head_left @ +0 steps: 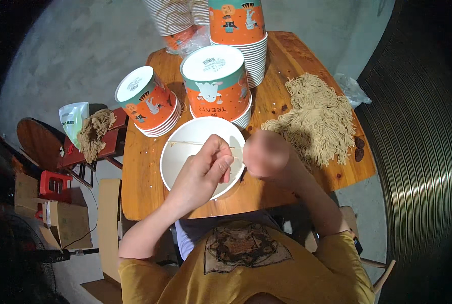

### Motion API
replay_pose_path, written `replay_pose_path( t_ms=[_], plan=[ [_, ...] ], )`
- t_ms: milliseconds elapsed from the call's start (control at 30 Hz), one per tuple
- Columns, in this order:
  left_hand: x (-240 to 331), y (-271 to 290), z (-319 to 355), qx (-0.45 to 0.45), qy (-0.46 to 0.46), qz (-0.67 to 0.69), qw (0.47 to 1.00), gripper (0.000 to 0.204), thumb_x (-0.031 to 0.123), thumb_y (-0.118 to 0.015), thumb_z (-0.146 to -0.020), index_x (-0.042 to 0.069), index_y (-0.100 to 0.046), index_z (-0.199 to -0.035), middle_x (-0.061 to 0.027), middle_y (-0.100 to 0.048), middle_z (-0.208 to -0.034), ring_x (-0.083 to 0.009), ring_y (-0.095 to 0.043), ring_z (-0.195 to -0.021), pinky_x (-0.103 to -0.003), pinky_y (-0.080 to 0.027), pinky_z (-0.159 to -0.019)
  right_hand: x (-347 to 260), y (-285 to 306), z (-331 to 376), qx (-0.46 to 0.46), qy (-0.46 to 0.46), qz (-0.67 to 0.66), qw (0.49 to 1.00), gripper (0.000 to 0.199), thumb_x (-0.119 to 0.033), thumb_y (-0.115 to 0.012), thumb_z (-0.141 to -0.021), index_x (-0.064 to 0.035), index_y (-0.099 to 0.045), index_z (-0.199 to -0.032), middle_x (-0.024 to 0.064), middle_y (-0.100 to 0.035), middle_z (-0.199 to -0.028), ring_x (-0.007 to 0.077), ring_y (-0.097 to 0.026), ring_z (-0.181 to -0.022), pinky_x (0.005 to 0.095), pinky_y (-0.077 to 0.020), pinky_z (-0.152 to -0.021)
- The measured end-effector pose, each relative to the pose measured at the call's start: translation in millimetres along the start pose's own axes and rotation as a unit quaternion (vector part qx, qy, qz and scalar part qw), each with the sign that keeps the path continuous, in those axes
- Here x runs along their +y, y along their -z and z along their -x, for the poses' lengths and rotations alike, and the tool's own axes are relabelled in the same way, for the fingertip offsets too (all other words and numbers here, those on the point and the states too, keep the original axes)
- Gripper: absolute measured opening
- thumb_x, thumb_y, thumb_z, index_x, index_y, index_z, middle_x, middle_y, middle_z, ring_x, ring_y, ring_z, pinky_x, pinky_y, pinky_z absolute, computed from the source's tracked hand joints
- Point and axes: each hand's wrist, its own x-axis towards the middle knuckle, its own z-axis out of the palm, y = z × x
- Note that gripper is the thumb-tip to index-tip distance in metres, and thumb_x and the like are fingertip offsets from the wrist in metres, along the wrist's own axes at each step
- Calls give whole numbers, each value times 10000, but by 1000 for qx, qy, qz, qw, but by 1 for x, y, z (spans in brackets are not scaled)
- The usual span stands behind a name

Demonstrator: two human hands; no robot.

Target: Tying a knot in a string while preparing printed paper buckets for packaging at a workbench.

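An upright paper bucket (177, 164) with a white inside stands near the table's front edge, its mouth facing me. Over this mouth is my left hand (203, 169), its fingers closed in a pinch on a thin beige cord (188, 143). One end of the cord sticks out leftward across the bucket's rim. My right hand (267, 154) is just right of it, above the bucket's right rim, and smeared by motion; its fingers cannot be made out. To the right of that hand a heap of beige cords (322, 119) lies on the wooden table (145, 195).
Upside-down orange and green buckets stand in stacks: a small one (150, 104), a middle one (218, 88) and a tall one (238, 30). Clear plastic wrap (198, 40) lies behind. At left are a dark red bench (114, 126) with brown cloth, a red stool (56, 183) and a cardboard box (68, 223).
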Motion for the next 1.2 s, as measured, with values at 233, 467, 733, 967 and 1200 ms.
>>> replay_pose_path(
  t_ms=[233, 467, 733, 967, 1200],
  plan=[
    [-15, 11, 1, 0, -19, 28, 999, 130, 153, -522, -948, 45, -451, -957, -28, -513, -721, -98, -497, -628, -253, -425, -591, 7, 8, 0, -44, 13, -50, 998, 139, -2, -644, -764, -69, -564, -856, 50, -527, -780, 206, -571, -712, 319, -480, -609],
    [0, 7, 13, 1, -33, -110, 993, 334, 231, -663, -859, 54, -454, -1050, -69, -571, -855, -173, -597, -734, -319, -477, -630, -1, 12, -9, -49, -18, -5, 999, 131, -27, -662, -779, -78, -604, -884, 53, -552, -825, 207, -597, -755, 316, -496, -654],
    [-1, 10, 21, -69, -17, -153, 986, 345, 204, -642, -860, 61, -431, -1094, -86, -578, -730, -264, -610, -677, -369, -468, -607, -5, 5, -29, -20, 46, 24, 998, 246, 1, -624, -811, -99, -582, -1032, 63, -579, -865, 202, -616, -739, 312, -509, -651],
    [2, 43, 33, -131, -23, -233, 963, 348, 150, -597, -859, 51, -437, -1152, -87, -569, -728, -227, -594, -662, -346, -469, -624, 6, -26, -25, -2, -6, -123, 992, 234, -21, -600, -865, -73, -542, -1086, 66, -589, -841, 134, -581, -655, 257, -484, -601],
    [-24, 24, 26, 58, -52, 3, 997, 245, 239, -554, -929, 12, -579, -1019, -36, -550, -729, -107, -518, -677, -273, -440, -626, -6, -40, -31, 6, -19, -142, 990, 193, -38, -602, -876, -82, -562, -1060, 27, -590, -770, 87, -551, -620, 245, -451, -561]
  ],
)
